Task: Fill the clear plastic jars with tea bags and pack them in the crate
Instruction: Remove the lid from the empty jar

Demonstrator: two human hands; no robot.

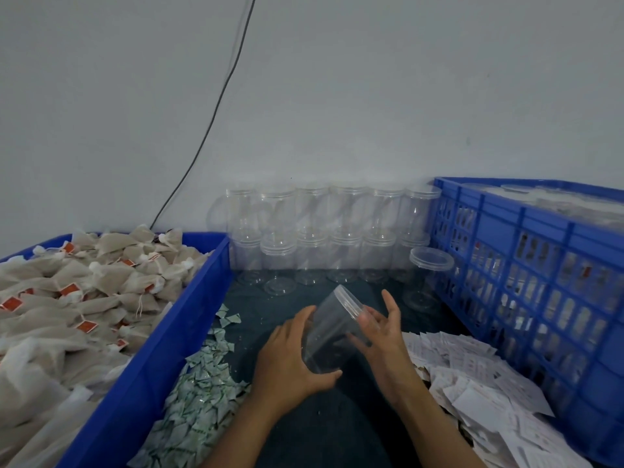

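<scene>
a clear plastic jar [332,329] is held in the air over the dark cloth [337,430], between both hands; it is tilted, its long axis running from the base, low and toward the person, up to the lidded end, which points away and to the right; the left hand [293,356] grips the lower part, its fingers curled round the base and the thumb lying under the bottom edge; the right hand [383,336] is at the upper side by the lid, its fingers spread wide and mostly straight, one fingertip touching the jar just below the lid rim; i cannot tell how firmly it presses; behind, against the wall, more empty jars [324,238] stand stacked in two rows, and one separate jar [429,278] stands just beside the blue crate [540,251] on the right; a blue bin [141,376] on the left is heaped with tea bags [77,298]; green and white paper scraps [199,393] lie beside the bin, white paper slips [479,383] beside the crate.
</scene>
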